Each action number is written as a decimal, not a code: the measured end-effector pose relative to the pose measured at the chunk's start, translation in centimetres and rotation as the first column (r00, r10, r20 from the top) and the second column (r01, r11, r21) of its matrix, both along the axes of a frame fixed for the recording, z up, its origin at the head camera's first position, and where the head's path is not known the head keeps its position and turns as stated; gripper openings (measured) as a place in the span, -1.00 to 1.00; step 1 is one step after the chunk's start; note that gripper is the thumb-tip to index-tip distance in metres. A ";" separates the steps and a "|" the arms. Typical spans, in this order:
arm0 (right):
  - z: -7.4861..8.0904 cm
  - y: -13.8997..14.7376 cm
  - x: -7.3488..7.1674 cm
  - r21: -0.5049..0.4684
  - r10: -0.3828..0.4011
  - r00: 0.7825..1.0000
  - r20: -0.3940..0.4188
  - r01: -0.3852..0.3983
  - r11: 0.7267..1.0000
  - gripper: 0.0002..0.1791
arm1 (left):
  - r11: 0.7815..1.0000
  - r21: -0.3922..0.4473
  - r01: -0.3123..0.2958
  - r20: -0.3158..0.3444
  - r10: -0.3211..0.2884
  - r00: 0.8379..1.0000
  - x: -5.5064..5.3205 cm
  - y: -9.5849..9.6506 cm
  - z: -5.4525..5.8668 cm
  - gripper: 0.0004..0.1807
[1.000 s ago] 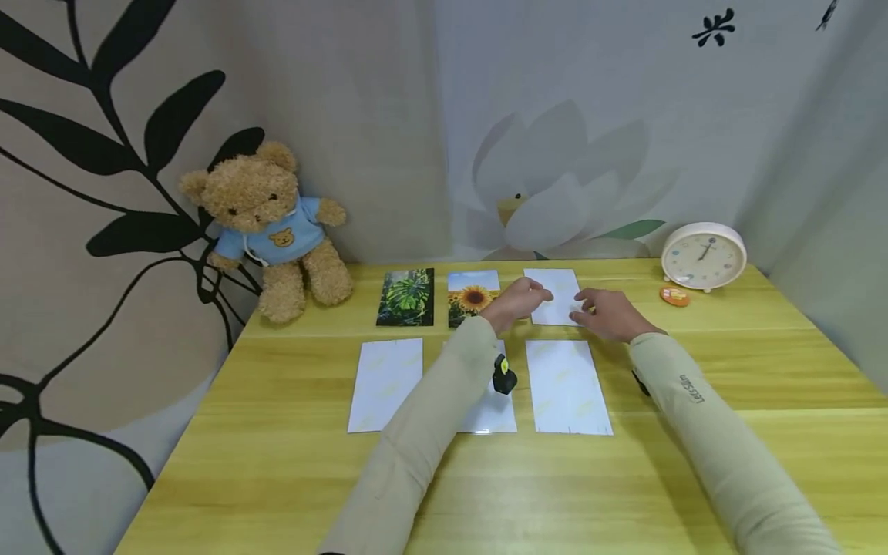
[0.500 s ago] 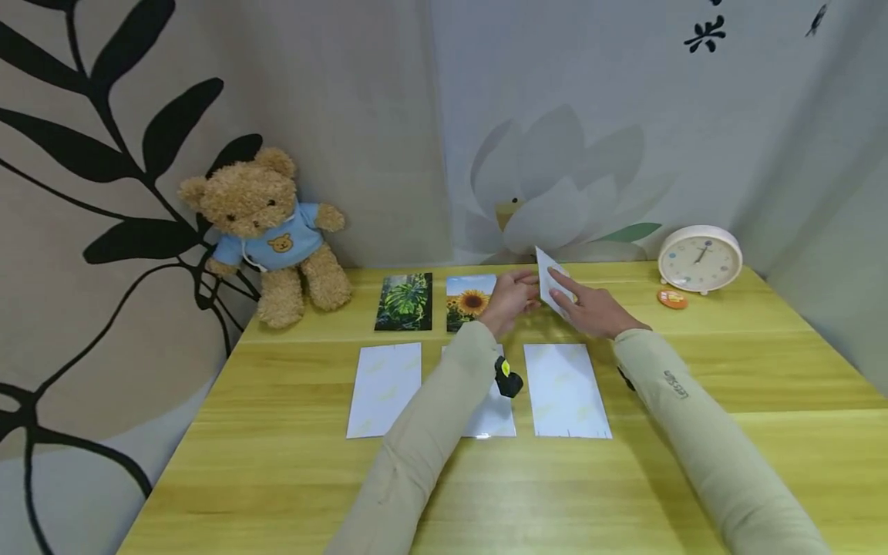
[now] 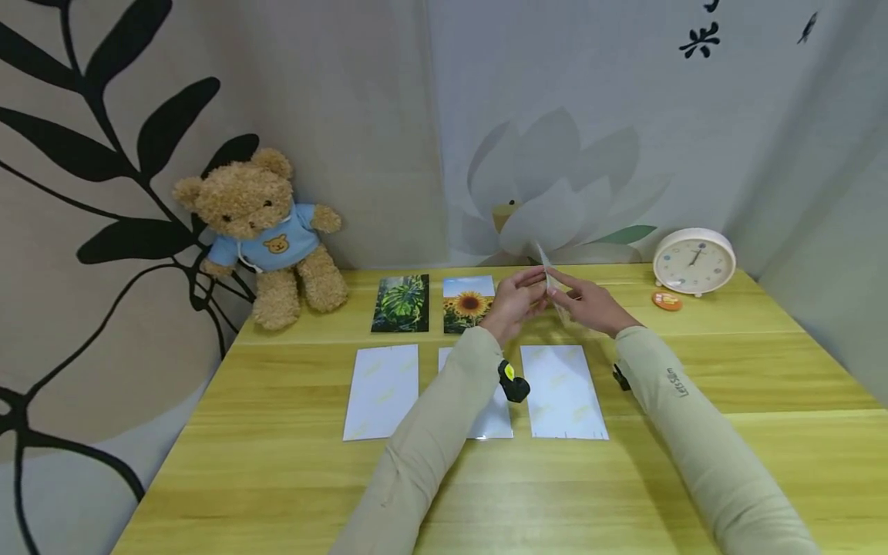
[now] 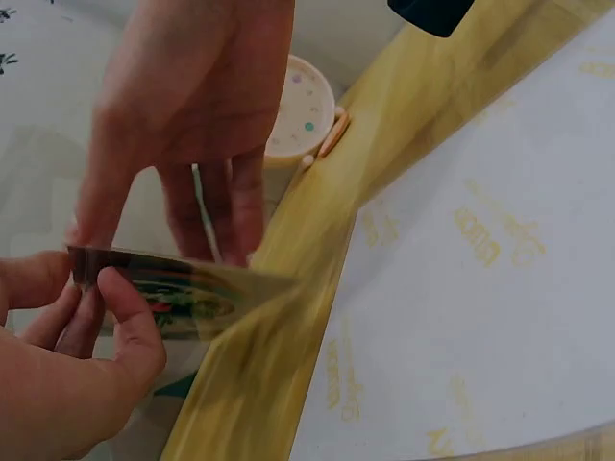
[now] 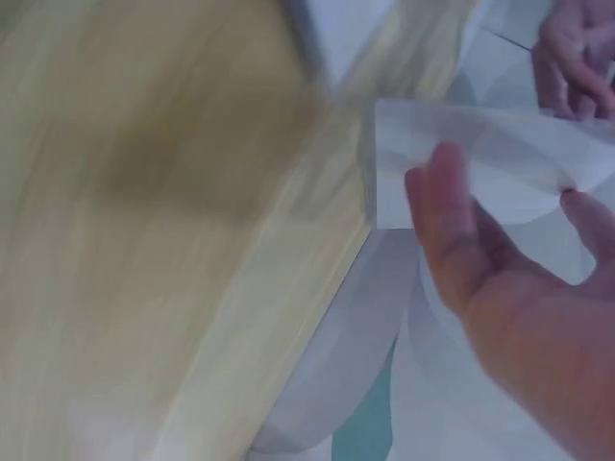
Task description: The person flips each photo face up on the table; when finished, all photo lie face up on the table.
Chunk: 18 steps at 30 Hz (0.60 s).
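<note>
A photo card [image 4: 207, 296] stands nearly on edge above the back of the table, seen almost edge-on in the head view. My left hand [image 3: 516, 303] pinches it between thumb and fingers. Its printed side shows green with some red, blurred, in the left wrist view; its white back [image 5: 396, 158] faces the right wrist camera. Fingertips of my right hand [image 3: 590, 305] touch that white back, with the fingers fairly straight. Left of the hands lie two face-up photo cards, one of a green leaf [image 3: 400, 304] and one of a sunflower [image 3: 466, 302].
Nearer me, three white cards lie in a row: left [image 3: 381, 391], middle [image 3: 494, 412], partly under my left forearm, and right [image 3: 564, 391]. A round white clock [image 3: 694, 262] and an orange oval piece [image 3: 667, 301] are at right. A teddy bear [image 3: 267, 235] sits at left.
The card lay white side up on the table a second ago. It has been lifted and tilted upright, and my left hand has taken hold of it while the right fingers stay against its back.
</note>
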State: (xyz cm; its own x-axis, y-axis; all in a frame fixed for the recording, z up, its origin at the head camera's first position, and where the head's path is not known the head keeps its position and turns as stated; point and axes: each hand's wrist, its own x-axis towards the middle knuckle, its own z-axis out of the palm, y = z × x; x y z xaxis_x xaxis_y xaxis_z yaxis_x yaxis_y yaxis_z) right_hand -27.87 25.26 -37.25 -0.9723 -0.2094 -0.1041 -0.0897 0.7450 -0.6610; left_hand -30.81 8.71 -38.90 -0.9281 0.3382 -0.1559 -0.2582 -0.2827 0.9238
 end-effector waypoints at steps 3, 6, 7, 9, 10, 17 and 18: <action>0.3 0.1 -0.1 -0.201 -0.010 0.997 0.070 0.024 0.979 -0.32 | 1.000 -0.005 -0.008 -0.016 0.008 1.000 0.1 0.1 0.2 -0.55; 0.5 0.1 0.0 -0.360 -0.015 0.992 0.129 0.061 0.931 -0.35 | 0.999 -0.031 -0.030 -0.031 0.029 0.999 0.4 0.3 0.2 -0.55; 0.5 0.1 0.0 -0.400 -0.013 0.991 0.136 0.067 0.914 -0.35 | 0.999 -0.037 -0.038 -0.035 0.036 0.999 0.4 0.4 0.3 -0.55; 0.6 0.3 0.1 -0.462 -0.008 0.991 0.137 0.071 0.884 -0.37 | 0.996 -0.063 -0.059 -0.044 0.056 0.997 0.4 0.5 0.3 -0.53; 0.6 0.3 0.1 -0.480 -0.010 0.991 0.133 0.073 0.874 -0.37 | 0.993 -0.089 -0.073 -0.047 0.069 0.997 0.5 0.6 0.3 -0.53; 0.3 0.9 0.2 -0.633 -0.008 0.995 0.100 0.070 0.771 -0.37 | 0.962 -0.236 -0.134 -0.083 0.118 0.990 0.5 0.7 0.7 -0.31; 0.1 1.0 0.2 -0.659 -0.019 0.995 0.102 0.082 0.748 -0.37 | 0.957 -0.255 -0.141 -0.091 0.121 0.988 0.5 0.7 0.7 -0.28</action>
State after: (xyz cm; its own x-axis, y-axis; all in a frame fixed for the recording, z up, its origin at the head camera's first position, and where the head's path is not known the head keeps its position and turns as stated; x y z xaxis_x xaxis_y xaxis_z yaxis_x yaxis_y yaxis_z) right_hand -27.70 26.28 -37.12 -0.9775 -0.2074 -0.0388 0.0139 0.1199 -0.9927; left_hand -30.32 9.41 -38.21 -0.9738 0.1695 -0.1517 -0.1634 -0.0574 0.9849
